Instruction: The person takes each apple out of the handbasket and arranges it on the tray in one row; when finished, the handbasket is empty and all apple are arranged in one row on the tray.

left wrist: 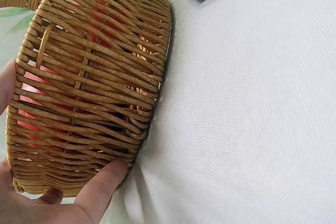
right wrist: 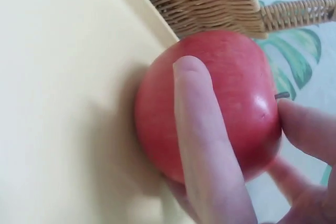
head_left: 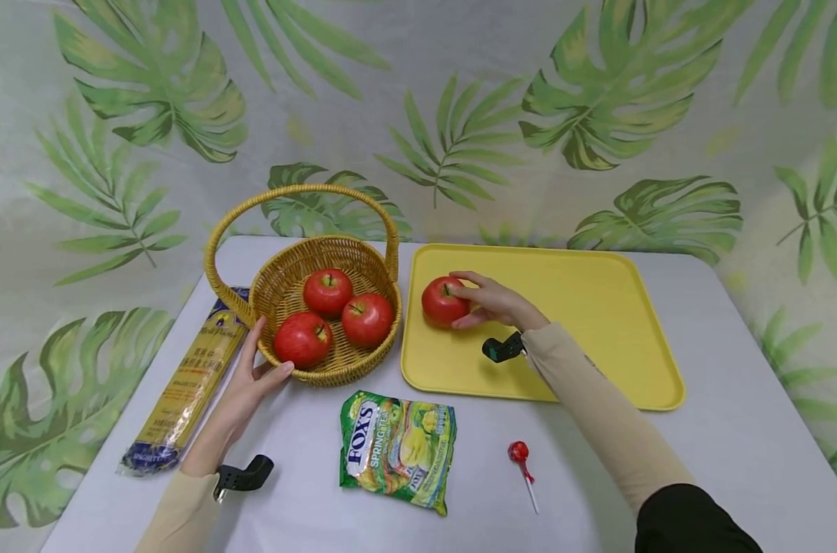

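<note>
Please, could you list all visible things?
Table: 1, white, underneath
Leafy backdrop: 1, grey and green, behind
Wicker basket: 1, brown, left
Tray: 1, yellow, beside basket
Apples: 4, red, three in basket, one handheld
Spaghetti packet: 1, yellow and blue, far left
Fox's bag: 1, green and yellow, front
Lollipop: 1, red, front right
Wrist cameras: 2, black, wrists
Sleeves: 2, mostly beige, forearms
Left hand: 1, on basket
Right hand: 1, on apple

Apple glossy, smooth; basket rough wicker; tray smooth, plastic-looking.
</note>
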A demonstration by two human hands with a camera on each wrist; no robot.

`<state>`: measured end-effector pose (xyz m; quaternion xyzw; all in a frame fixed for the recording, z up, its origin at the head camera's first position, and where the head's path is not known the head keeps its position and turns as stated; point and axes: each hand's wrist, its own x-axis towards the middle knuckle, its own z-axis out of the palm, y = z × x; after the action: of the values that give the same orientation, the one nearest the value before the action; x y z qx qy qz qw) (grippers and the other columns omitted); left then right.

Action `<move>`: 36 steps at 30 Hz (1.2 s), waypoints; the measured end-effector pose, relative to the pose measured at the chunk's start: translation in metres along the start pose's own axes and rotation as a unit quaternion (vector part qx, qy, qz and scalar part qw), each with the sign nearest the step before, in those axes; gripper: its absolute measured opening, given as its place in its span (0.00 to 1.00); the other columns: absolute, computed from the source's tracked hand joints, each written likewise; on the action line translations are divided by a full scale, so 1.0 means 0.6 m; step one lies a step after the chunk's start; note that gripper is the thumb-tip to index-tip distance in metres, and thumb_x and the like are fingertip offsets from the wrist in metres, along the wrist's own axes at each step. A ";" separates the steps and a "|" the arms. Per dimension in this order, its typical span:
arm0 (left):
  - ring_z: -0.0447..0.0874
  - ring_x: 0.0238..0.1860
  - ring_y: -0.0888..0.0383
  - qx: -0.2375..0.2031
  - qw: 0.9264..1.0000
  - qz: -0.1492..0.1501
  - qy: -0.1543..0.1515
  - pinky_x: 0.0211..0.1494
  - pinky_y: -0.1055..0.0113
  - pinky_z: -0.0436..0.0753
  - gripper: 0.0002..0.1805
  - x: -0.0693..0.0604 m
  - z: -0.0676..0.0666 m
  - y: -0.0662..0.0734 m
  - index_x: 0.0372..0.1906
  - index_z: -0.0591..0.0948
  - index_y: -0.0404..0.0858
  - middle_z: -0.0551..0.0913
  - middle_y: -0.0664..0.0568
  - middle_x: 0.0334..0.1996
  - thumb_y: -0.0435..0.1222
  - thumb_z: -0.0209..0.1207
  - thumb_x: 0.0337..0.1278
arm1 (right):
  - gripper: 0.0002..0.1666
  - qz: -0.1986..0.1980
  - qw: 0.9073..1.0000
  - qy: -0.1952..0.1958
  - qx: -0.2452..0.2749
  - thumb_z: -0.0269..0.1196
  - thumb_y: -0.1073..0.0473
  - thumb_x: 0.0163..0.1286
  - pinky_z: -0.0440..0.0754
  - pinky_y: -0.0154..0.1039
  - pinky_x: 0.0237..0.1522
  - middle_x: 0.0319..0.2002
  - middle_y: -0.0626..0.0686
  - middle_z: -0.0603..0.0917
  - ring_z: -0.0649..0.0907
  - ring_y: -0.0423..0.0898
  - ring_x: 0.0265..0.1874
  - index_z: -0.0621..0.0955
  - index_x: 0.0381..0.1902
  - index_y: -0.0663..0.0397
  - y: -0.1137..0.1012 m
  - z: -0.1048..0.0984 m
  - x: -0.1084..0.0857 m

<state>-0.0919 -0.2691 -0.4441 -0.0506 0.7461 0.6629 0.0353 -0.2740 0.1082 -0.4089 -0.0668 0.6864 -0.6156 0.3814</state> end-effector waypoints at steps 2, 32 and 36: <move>0.40 0.68 0.25 0.003 1.000 0.001 0.001 0.65 0.35 0.54 0.49 -0.001 0.000 0.000 0.77 0.36 0.53 0.27 0.49 0.74 0.34 0.56 0.65 | 0.35 -0.018 1.000 0.004 -0.017 0.48 0.56 0.77 0.83 0.43 0.39 0.65 0.71 0.61 0.86 0.49 0.26 0.49 0.76 0.52 0.001 -0.001 -0.003; 0.40 0.69 0.26 0.009 1.000 0.002 0.008 0.66 0.37 0.55 0.49 0.001 0.001 -0.003 0.76 0.36 0.55 0.27 0.50 0.74 0.34 0.56 0.65 | 0.33 -0.265 0.884 -0.133 -0.362 0.67 0.58 0.63 0.63 0.47 0.64 0.67 0.48 0.65 0.63 0.44 0.65 0.72 0.66 0.46 -0.062 0.171 0.062; 0.40 0.69 0.26 0.012 1.000 0.002 0.010 0.65 0.36 0.56 0.49 0.002 0.000 -0.004 0.76 0.36 0.56 0.27 0.51 0.75 0.34 0.57 0.65 | 0.34 -0.250 0.852 -0.117 -0.444 0.67 0.58 0.61 0.65 0.49 0.62 0.67 0.53 0.63 0.63 0.49 0.64 0.72 0.66 0.42 -0.066 0.184 0.074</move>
<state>-0.0927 -0.2693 -0.4466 -0.0553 0.7541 0.6538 0.0274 -0.2534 -0.0138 -0.3877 -0.4701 0.7971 -0.3076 0.2214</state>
